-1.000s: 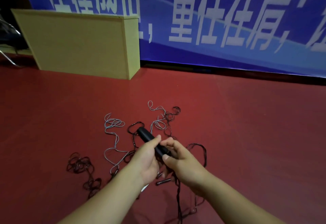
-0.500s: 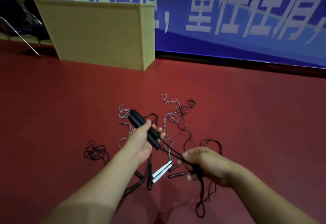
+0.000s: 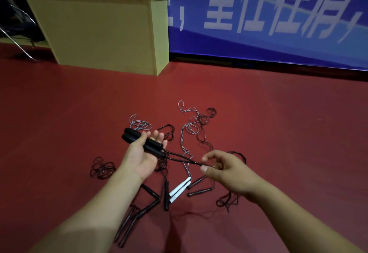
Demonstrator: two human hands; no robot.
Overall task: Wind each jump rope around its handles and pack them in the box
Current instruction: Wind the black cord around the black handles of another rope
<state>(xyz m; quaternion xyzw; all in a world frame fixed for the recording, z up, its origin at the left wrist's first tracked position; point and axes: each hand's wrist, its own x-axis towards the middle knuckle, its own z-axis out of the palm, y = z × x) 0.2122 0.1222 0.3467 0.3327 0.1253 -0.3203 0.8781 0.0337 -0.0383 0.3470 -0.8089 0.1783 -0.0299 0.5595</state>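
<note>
My left hand (image 3: pixel 140 156) holds two black jump rope handles (image 3: pixel 142 142) side by side, fingers loosely around them. Their black cord (image 3: pixel 182 158) runs taut to my right hand (image 3: pixel 227 170), which pinches it between thumb and fingers. The cord's remainder hangs below my right hand in a loose tangle (image 3: pixel 229 201). On the red floor under my hands lie a pair of white handles (image 3: pixel 179 190) with a grey cord (image 3: pixel 186 133), several dark handles (image 3: pixel 199 191) and tangled dark cords (image 3: pixel 102 168).
A tall yellow box-like panel (image 3: pixel 103 31) stands on the floor at the back left, against a blue banner (image 3: pixel 258 13) with white characters. Metal chair legs (image 3: pixel 18 43) show at the far left. Red floor (image 3: pixel 288 123) extends to the right.
My hands moved apart: the left lifted the two black handles up and left, the right slid along the cord to the right, pulling it taut. The camera view shifted slightly.
</note>
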